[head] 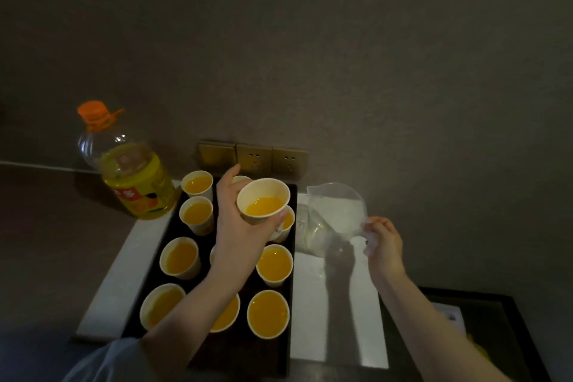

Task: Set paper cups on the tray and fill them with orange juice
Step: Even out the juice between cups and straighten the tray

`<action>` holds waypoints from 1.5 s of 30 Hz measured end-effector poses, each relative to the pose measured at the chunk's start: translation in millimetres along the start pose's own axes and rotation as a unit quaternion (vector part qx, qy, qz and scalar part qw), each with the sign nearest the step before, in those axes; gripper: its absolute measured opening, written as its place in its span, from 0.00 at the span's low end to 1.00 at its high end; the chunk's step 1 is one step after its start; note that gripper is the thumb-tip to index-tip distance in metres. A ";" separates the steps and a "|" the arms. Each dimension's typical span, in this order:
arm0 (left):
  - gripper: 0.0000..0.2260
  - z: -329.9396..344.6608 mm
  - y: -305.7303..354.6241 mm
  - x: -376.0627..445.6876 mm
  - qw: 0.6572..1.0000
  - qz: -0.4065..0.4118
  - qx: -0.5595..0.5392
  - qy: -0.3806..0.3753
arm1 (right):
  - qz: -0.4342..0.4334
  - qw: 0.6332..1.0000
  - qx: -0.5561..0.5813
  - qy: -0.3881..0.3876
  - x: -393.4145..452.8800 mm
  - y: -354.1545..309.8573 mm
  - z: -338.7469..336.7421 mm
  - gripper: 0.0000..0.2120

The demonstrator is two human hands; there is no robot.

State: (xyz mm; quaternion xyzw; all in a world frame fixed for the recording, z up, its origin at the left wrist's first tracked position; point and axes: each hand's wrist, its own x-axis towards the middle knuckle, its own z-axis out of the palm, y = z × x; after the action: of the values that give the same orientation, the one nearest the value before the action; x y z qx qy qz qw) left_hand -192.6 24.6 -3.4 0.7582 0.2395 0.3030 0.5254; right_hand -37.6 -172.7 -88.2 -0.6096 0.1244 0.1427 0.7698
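My left hand (235,226) fingers wrap a part-filled paper cup (263,200), lifted above the tray (279,360). Right hand (383,245) grips the empty clear jug (336,211) by its handle. Other cups I can see look full; juice bottle (136,170) stands left. Nearly done, I judge.

3 wall outlets (253,159), grey wall (341,40), white countertop (338,304)

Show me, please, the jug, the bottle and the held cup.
jug (336,211): head view, on its clear inner wall.
bottle (139,186): head view, on its yellow label.
held cup (263,195): head view, on its inner wall above the juice.
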 end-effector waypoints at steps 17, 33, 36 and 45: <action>0.43 -24.1 -1.4 -3.1 1.000 0.026 0.011 0.011 | -0.125 0.862 -0.414 -0.263 -128.7 66.9 -37.6 0.35; 0.41 -51.4 -11.6 -28.3 1.000 0.002 -0.002 -0.006 | -0.195 0.865 -0.409 -0.218 -135.7 149.5 13.4 0.34; 0.43 -51.1 -17.0 -30.1 1.000 0.001 -0.014 -0.014 | -0.190 0.877 -0.387 -0.213 -135.7 152.8 16.9 0.34; 0.44 -48.9 -28.6 -32.0 1.000 -0.003 -0.019 -0.025 | -0.158 0.906 -0.325 -0.220 -136.2 163.3 12.7 0.34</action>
State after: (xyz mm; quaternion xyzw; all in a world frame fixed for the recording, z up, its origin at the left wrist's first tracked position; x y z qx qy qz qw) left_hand -251.2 44.2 -24.1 0.7547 0.2232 0.2868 0.5462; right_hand -224.4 -134.4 -183.0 -0.7904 -0.1996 0.1824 0.5497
